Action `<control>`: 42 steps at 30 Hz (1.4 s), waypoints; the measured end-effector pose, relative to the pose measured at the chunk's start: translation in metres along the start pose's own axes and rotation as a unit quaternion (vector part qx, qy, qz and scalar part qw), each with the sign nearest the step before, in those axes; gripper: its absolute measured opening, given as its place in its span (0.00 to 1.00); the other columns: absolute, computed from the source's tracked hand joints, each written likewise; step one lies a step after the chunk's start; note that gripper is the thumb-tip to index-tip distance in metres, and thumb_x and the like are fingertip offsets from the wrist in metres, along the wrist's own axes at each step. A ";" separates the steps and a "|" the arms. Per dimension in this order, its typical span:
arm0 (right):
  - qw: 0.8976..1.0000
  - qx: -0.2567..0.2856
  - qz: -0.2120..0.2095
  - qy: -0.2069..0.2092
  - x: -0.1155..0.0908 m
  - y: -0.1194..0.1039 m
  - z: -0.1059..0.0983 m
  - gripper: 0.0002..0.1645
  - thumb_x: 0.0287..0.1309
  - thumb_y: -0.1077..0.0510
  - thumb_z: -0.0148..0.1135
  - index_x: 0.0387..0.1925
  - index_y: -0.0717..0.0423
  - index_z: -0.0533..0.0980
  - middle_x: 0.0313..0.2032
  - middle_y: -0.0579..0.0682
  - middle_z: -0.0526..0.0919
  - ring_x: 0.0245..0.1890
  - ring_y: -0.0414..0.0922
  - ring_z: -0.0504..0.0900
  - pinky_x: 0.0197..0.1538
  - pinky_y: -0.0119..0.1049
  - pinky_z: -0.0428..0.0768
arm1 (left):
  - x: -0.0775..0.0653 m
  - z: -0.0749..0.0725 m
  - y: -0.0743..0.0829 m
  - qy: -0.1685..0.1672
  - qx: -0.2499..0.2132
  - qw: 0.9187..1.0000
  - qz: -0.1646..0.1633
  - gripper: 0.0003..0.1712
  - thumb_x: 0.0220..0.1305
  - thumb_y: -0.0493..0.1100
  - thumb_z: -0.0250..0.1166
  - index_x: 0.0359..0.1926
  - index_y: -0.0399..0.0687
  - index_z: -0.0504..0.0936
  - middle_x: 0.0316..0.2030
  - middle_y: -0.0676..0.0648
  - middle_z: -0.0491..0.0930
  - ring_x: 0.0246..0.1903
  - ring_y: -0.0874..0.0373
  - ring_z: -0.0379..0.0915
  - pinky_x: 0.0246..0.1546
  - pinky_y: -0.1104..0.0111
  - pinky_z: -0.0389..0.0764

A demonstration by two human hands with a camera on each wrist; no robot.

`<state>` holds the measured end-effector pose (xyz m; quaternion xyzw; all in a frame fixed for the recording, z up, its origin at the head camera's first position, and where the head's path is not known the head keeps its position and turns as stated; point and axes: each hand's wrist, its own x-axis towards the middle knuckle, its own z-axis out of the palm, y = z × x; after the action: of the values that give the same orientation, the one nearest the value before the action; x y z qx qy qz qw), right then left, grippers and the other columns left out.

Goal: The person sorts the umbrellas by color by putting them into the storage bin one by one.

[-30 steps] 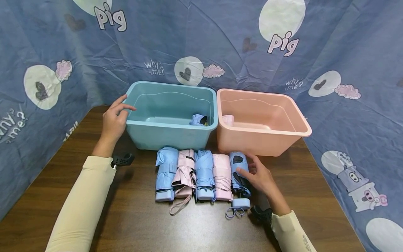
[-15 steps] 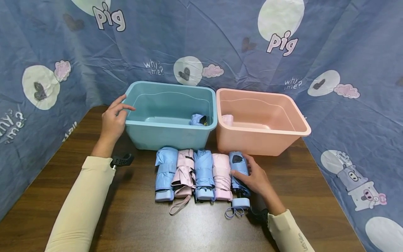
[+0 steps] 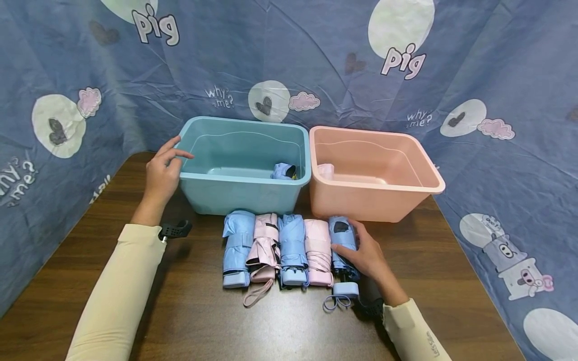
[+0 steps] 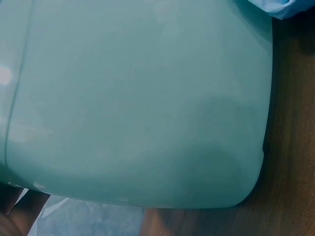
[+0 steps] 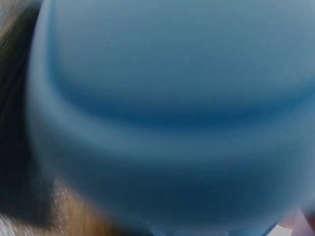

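Observation:
My right hand holds the rightmost blue folding umbrella, thumb across its top and fingers at its right side. That umbrella's blue handle sticks out toward me with a looped cord; blurred and close, the handle fills the right wrist view. Left of it lie a pink umbrella, a blue one, a pink one and a blue one, side by side. My left hand rests at the left rim of the teal bin, fingers extended. Its wall fills the left wrist view.
Beside the teal bin stands a pink bin. A blue umbrella lies inside the teal one, and a pink item partly shows inside the pink one. Both stand on a brown wooden table before a patterned blue cloth.
My right hand has moved left onto the rightmost blue umbrella, and its thumb has come down across it. My left hand stays at the teal bin's rim.

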<state>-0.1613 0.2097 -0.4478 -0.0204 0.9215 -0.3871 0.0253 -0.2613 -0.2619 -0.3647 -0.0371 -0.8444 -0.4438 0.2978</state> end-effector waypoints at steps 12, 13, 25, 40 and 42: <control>0.999 0.040 0.001 0.020 0.000 0.001 -0.009 0.47 0.52 0.47 0.71 0.69 0.52 0.59 0.56 0.64 0.74 0.52 0.60 0.77 0.52 0.54 0.75 | 0.001 0.000 0.001 0.001 -0.003 1.000 0.001 0.20 0.62 0.37 0.46 0.37 0.38 0.86 0.64 0.52 0.71 0.63 0.56 0.65 0.25 0.68 0.56; 0.999 0.045 0.001 0.023 -0.001 0.000 -0.010 0.47 0.51 0.47 0.71 0.69 0.52 0.59 0.55 0.64 0.74 0.52 0.59 0.77 0.51 0.53 0.75 | 0.001 0.000 0.001 0.002 -0.003 1.000 0.001 0.20 0.62 0.37 0.46 0.37 0.38 0.86 0.64 0.52 0.71 0.64 0.56 0.64 0.26 0.69 0.56; 0.994 0.101 -0.037 0.033 -0.018 -0.025 -0.031 0.45 0.51 0.49 0.72 0.68 0.46 0.61 0.51 0.62 0.76 0.48 0.56 0.78 0.47 0.49 0.76 | 0.001 0.000 0.001 -0.001 -0.003 1.000 -0.001 0.20 0.63 0.37 0.46 0.37 0.38 0.86 0.64 0.52 0.71 0.64 0.57 0.64 0.25 0.68 0.56; 0.978 0.145 -0.152 0.015 -0.036 -0.082 -0.066 0.44 0.53 0.56 0.70 0.69 0.37 0.61 0.53 0.58 0.78 0.45 0.52 0.81 0.42 0.43 0.80 | 0.001 0.000 0.001 0.000 -0.009 1.000 -0.002 0.20 0.62 0.37 0.46 0.36 0.37 0.86 0.64 0.52 0.71 0.65 0.56 0.63 0.30 0.67 0.56; 0.977 0.143 -0.157 0.017 -0.033 -0.091 -0.070 0.45 0.53 0.55 0.70 0.69 0.36 0.60 0.53 0.58 0.77 0.44 0.52 0.81 0.43 0.44 0.80 | 0.001 0.000 0.001 0.001 -0.011 1.000 -0.002 0.20 0.62 0.37 0.46 0.36 0.37 0.86 0.64 0.51 0.71 0.65 0.56 0.63 0.30 0.67 0.56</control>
<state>-0.1309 0.1982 -0.3326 -0.1546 0.8421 -0.5143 -0.0488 -0.2613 -0.2617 -0.3630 -0.0382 -0.8392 -0.4538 0.2974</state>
